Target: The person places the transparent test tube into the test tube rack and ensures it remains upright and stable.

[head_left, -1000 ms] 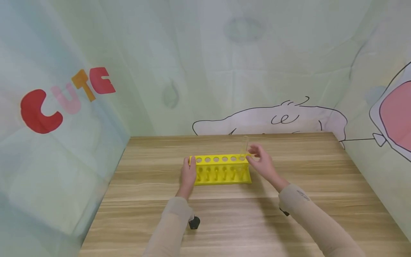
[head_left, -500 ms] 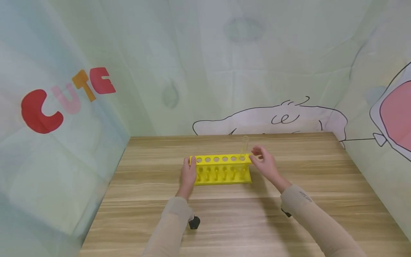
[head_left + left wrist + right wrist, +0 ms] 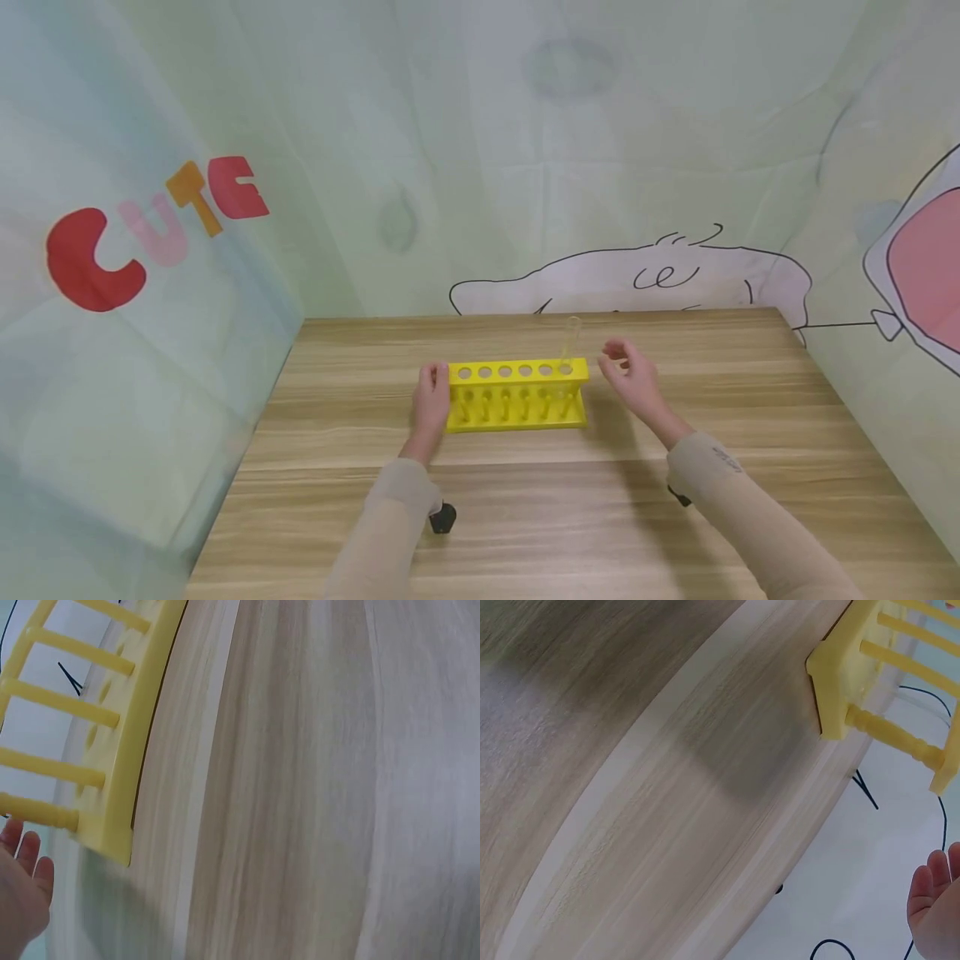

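Observation:
A yellow test tube rack (image 3: 517, 421) stands on the table, with one row of round holes along its top. One clear glass test tube (image 3: 572, 337) stands upright in the hole at its right end, rising above the top bar. At the left end, my left hand (image 3: 432, 400) is right beside the rack; its fingers look relaxed in the left wrist view, close to the end post (image 3: 37, 810). My right hand (image 3: 630, 379) hovers off the right end with a visible gap, fingers loosely bent and holding nothing. The right wrist view shows its fingertips (image 3: 921, 881) away from the rack.
The wood-grain table (image 3: 525, 517) reaches back to a pale printed curtain (image 3: 375, 167) that surrounds it on the far side and both flanks. A black wrist device (image 3: 443, 518) sits at the left cuff.
My right hand has drawn away to the right from the rack's end. My left hand has let go of the rack's left end and shifted slightly left. Rack and tube stay put.

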Motion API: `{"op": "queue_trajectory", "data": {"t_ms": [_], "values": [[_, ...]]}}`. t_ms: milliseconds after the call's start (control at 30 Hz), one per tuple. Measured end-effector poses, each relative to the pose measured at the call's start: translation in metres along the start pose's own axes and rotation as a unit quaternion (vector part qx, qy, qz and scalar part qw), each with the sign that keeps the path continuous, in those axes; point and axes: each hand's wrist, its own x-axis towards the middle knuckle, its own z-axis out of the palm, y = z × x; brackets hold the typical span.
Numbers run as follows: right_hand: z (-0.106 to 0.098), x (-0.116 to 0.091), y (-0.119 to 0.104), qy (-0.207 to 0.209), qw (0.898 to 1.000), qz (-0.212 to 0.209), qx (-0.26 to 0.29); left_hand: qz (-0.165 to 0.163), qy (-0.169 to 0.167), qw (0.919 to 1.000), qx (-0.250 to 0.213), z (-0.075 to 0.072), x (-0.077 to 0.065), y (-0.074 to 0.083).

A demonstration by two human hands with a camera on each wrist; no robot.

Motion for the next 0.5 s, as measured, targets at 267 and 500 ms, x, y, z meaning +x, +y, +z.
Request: {"op": "queue_trajectory", "data": {"t_ms": [267,500], "values": [[-0.01,-0.001,0.006,0.003,1.0,0.007,-0.019,0.036,0.035,0.998,0.037,-0.017,0.005,0.002],[-0.018,-0.004,0.007,0.001,1.0,0.014,-0.028,0.051,0.043,0.9944,0.082,-0.032,0.007,-0.002]]}}
